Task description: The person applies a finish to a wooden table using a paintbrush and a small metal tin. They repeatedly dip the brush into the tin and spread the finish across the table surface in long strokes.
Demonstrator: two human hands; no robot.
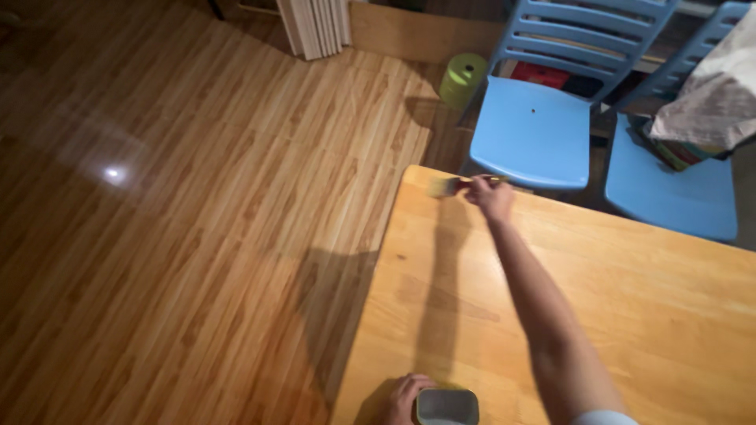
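The paintbrush (453, 186) at twelve o'clock is motion-blurred. At six o'clock, the bottom edge cuts off the grey container (447, 407) and the left hand (405, 399).

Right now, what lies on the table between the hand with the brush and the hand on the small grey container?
In the head view, only bare orange wooden tabletop, crossed by the arm's shadow.

Two hands show: the right hand (490, 197) and the left hand (403, 397). There is one paintbrush (450, 186) and one small grey container (447, 407). One wooden bench (630, 299) is in view, with two blue chairs (535, 118) (677, 189) and one green stool (462, 79).
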